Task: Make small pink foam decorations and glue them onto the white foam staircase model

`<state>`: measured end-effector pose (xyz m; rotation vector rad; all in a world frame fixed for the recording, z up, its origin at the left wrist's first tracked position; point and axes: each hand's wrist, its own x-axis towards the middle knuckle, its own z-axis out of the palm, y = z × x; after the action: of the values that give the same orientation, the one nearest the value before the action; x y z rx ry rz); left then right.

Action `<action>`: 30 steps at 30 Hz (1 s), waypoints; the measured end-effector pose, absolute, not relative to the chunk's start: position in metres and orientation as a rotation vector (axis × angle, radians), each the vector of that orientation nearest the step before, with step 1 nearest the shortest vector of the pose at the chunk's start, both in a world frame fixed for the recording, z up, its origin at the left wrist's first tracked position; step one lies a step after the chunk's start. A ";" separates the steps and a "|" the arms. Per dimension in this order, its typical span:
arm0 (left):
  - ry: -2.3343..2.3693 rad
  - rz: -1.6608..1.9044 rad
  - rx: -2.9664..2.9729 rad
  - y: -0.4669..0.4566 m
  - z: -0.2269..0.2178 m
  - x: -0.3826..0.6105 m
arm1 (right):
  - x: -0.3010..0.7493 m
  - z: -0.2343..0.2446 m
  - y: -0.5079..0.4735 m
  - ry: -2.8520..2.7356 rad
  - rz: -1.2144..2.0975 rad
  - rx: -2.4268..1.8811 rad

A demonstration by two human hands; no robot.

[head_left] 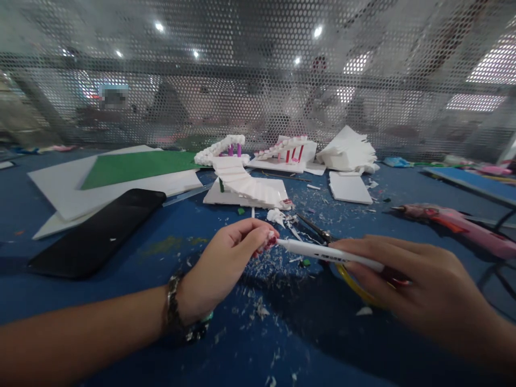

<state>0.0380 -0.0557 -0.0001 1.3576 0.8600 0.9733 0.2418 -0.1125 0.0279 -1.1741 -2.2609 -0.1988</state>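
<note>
Between the thumb and fingers of my left hand (228, 260) is a small white piece with dark red patches (269, 243), mostly hidden by the fingertips. My right hand (419, 279) grips a white marker pen (322, 251), its tip pointing left and meeting or almost meeting the red-marked piece. Under the pen and right hand lie scissors with dark blades (316, 228) and a yellow handle (357, 285). Straight ahead stands a white stepped staircase model (237, 180) on a white base, with a red-coloured patch at its near right end.
Two more white models, one with purple posts (220, 150) and one with red posts (288, 153), stand behind. A black phone (100, 231) and green sheet (137, 167) lie left. A pink glue gun (463, 226) with cord lies right. White scraps litter the blue table (141, 344).
</note>
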 end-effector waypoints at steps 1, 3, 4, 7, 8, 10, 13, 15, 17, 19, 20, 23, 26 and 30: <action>0.865 0.970 1.357 -0.056 0.000 0.038 | 0.242 0.028 -0.112 -2.240 -0.192 -1.179; 0.874 0.956 1.353 -0.056 0.001 0.038 | 0.242 0.026 -0.111 -2.214 -0.178 -1.193; 0.871 0.952 1.347 -0.056 0.001 0.038 | 0.241 0.026 -0.110 -2.206 -0.170 -1.201; 0.838 0.947 1.322 -0.057 0.001 0.038 | 0.241 0.024 -0.109 -2.197 -0.173 -1.222; 0.833 0.947 1.318 -0.057 0.001 0.038 | 0.241 0.024 -0.109 -2.201 -0.186 -1.227; 0.833 0.944 1.316 -0.057 0.001 0.037 | 0.241 0.023 -0.109 -2.211 -0.210 -1.224; 0.816 0.949 1.301 -0.057 0.002 0.038 | 0.243 0.022 -0.111 -2.189 -0.202 -1.219; 0.797 0.953 1.285 -0.057 0.003 0.039 | 0.243 0.022 -0.112 -2.187 -0.178 -1.227; 0.792 0.954 1.273 -0.058 0.004 0.040 | 0.243 0.022 -0.113 -2.209 -0.149 -1.222; 0.788 0.954 1.267 -0.058 0.005 0.041 | 0.243 0.023 -0.113 -2.221 -0.143 -1.208; 0.787 0.953 1.270 -0.059 0.005 0.040 | 0.243 0.024 -0.113 -2.222 -0.156 -1.211; 0.787 0.946 1.280 -0.059 0.005 0.040 | 0.244 0.025 -0.112 -2.221 -0.200 -1.231; 0.783 0.942 1.284 -0.059 0.006 0.039 | 0.245 0.024 -0.112 -2.227 -0.183 -1.224; 0.776 0.941 1.275 -0.060 0.006 0.039 | 0.246 0.024 -0.112 -2.229 -0.196 -1.212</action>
<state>0.0391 -0.0598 0.0062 1.2747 0.7764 0.9406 0.2459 -0.1122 0.0238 -1.2124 -2.2295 -0.1965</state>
